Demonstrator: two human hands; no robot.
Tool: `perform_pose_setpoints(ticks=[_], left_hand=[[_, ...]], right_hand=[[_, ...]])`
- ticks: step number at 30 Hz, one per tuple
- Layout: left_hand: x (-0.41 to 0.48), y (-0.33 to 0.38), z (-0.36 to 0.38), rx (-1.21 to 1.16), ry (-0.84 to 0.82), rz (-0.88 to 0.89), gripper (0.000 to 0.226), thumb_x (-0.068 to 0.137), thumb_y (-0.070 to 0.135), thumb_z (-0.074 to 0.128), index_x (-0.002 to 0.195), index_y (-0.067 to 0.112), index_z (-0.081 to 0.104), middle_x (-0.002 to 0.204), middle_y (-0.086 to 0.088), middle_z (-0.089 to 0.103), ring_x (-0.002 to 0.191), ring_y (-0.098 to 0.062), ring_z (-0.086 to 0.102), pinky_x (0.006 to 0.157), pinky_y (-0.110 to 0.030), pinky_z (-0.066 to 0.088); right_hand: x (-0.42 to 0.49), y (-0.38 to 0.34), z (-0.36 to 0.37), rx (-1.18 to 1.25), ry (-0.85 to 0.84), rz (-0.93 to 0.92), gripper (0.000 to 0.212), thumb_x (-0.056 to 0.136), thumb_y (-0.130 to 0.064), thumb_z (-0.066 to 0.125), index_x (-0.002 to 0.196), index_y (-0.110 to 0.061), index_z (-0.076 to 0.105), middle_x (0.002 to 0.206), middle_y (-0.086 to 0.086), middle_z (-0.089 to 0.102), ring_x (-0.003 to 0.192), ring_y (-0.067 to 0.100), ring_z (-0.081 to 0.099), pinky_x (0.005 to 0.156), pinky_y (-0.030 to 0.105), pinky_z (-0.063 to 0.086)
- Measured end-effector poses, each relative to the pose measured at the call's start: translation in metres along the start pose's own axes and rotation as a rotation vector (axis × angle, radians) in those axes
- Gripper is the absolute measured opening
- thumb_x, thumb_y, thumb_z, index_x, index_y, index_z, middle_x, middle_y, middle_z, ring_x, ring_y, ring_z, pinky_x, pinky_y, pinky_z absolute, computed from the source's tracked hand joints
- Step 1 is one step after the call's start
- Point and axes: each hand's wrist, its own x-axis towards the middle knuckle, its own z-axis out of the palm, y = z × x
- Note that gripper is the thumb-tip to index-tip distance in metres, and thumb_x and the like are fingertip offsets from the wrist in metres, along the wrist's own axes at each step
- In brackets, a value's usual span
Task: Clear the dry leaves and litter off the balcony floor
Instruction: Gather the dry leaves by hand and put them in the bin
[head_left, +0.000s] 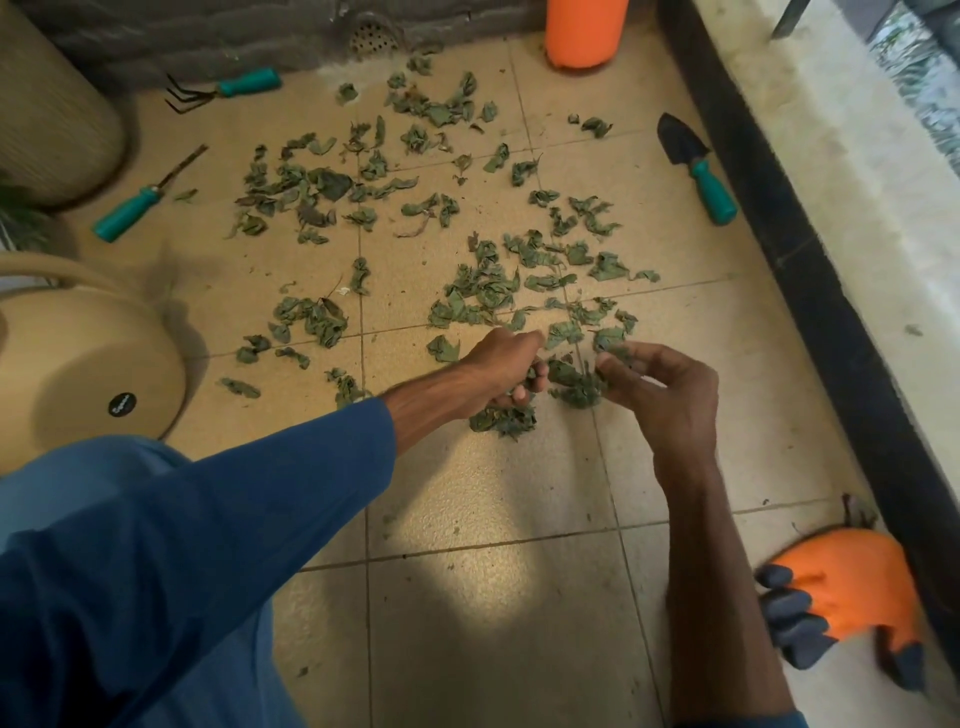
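Dry green leaves (322, 182) lie scattered over the beige tiled balcony floor (483, 488), thickest across the middle and far part. My left hand (501, 366) grips a bunch of crumpled leaves (503, 421), and some of them hang out below its fingers. My right hand (662, 392) is close beside it and pinches a small clump of leaves (579, 387) between thumb and fingers. Both hands hover just above the floor at the near edge of the leaf patch.
A tan watering can (88, 374) stands at the left, a ribbed planter (49, 109) behind it. Teal-handled tools lie around: a hand rake (228, 89), a weeder (140, 200), a black trowel (698, 166). An orange container (584, 31) stands at the back, orange gloves (841, 592) lie near right, beside a dark raised ledge (810, 270).
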Motion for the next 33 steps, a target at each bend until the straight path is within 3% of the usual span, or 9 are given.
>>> perform_pose_setpoints(ticks=[5, 8, 11, 14, 18, 20, 24, 29, 33], left_hand=[[-0.001, 0.007, 0.003, -0.228, -0.103, -0.08, 0.05, 0.111, 0.042, 0.027, 0.095, 0.005, 0.057, 0.07, -0.007, 0.06, 0.042, -0.011, 0.04, 0.033, -0.017, 0.022], [0.0, 0.012, 0.004, -0.398, -0.116, -0.169, 0.057, 0.11, 0.049, 0.024, 0.088, 0.006, 0.056, 0.06, -0.007, 0.058, 0.043, -0.013, 0.047, 0.032, -0.015, 0.027], [0.001, 0.014, 0.005, -0.449, -0.069, -0.199, 0.056, 0.109, 0.05, 0.029, 0.083, 0.008, 0.056, 0.059, -0.004, 0.054, 0.047, -0.014, 0.05, 0.035, -0.018, 0.032], [0.002, 0.015, 0.007, -0.408, 0.004, -0.168, 0.048, 0.11, 0.045, 0.032, 0.083, 0.011, 0.054, 0.064, -0.003, 0.051, 0.055, -0.014, 0.048, 0.049, -0.022, 0.032], [0.008, 0.015, 0.008, -0.335, 0.065, -0.109, 0.045, 0.11, 0.04, 0.033, 0.086, 0.01, 0.054, 0.048, 0.0, 0.055, 0.051, -0.013, 0.048, 0.045, -0.021, 0.033], [0.012, 0.014, 0.009, -0.296, 0.079, -0.084, 0.044, 0.109, 0.039, 0.031, 0.09, 0.008, 0.055, 0.048, -0.001, 0.056, 0.044, -0.012, 0.047, 0.04, -0.021, 0.033], [0.02, 0.01, 0.02, -0.198, 0.12, -0.041, 0.035, 0.106, 0.035, 0.035, 0.11, 0.008, 0.057, 0.072, -0.006, 0.057, 0.049, -0.014, 0.046, 0.044, -0.022, 0.035], [0.019, 0.007, 0.027, -0.033, 0.172, 0.046, 0.025, 0.097, 0.021, 0.046, 0.102, 0.003, 0.063, 0.069, -0.004, 0.055, 0.05, -0.017, 0.049, 0.043, -0.022, 0.037], [0.013, 0.013, 0.027, 0.023, 0.138, 0.141, 0.025, 0.099, 0.015, 0.05, 0.086, 0.002, 0.067, 0.065, -0.008, 0.066, 0.048, -0.02, 0.057, 0.038, -0.02, 0.037]], right_hand=[[-0.012, -0.036, 0.025, 0.111, -0.102, -0.091, 0.016, 0.083, -0.013, 0.082, 0.098, -0.01, 0.078, 0.09, 0.006, 0.077, 0.077, 0.024, 0.076, 0.071, 0.034, 0.063], [-0.017, -0.036, 0.044, -0.066, -0.05, -0.191, 0.012, 0.084, -0.014, 0.082, 0.096, -0.014, 0.079, 0.08, -0.004, 0.076, 0.061, 0.013, 0.071, 0.059, 0.028, 0.06], [-0.021, -0.032, 0.052, -0.238, -0.076, -0.335, 0.007, 0.092, -0.016, 0.074, 0.094, -0.017, 0.08, 0.074, -0.009, 0.073, 0.059, 0.005, 0.068, 0.058, 0.02, 0.056], [-0.023, -0.03, 0.052, -0.372, -0.209, -0.416, 0.026, 0.102, -0.017, 0.057, 0.082, -0.011, 0.073, 0.065, 0.001, 0.067, 0.059, 0.014, 0.059, 0.053, 0.019, 0.042], [-0.021, -0.036, 0.043, -0.458, -0.348, -0.445, 0.028, 0.092, 0.007, 0.053, 0.098, -0.008, 0.076, 0.078, 0.007, 0.072, 0.073, 0.013, 0.061, 0.056, 0.013, 0.042], [-0.02, -0.036, 0.041, -0.443, -0.312, -0.455, 0.034, 0.084, 0.012, 0.061, 0.102, -0.011, 0.079, 0.08, 0.005, 0.075, 0.073, 0.012, 0.064, 0.055, 0.014, 0.044], [-0.016, -0.032, 0.037, -0.331, -0.212, -0.397, 0.034, 0.08, 0.013, 0.071, 0.094, -0.015, 0.083, 0.073, -0.005, 0.075, 0.064, 0.008, 0.07, 0.053, 0.013, 0.052], [-0.014, -0.025, 0.03, -0.147, -0.176, -0.252, 0.018, 0.078, 0.014, 0.075, 0.085, -0.003, 0.077, 0.07, 0.005, 0.074, 0.061, 0.013, 0.073, 0.056, 0.023, 0.059], [-0.002, -0.014, 0.011, -0.18, -0.064, -0.268, 0.009, 0.081, -0.009, 0.083, 0.085, -0.014, 0.076, 0.074, -0.005, 0.074, 0.065, 0.007, 0.068, 0.059, 0.015, 0.053]])
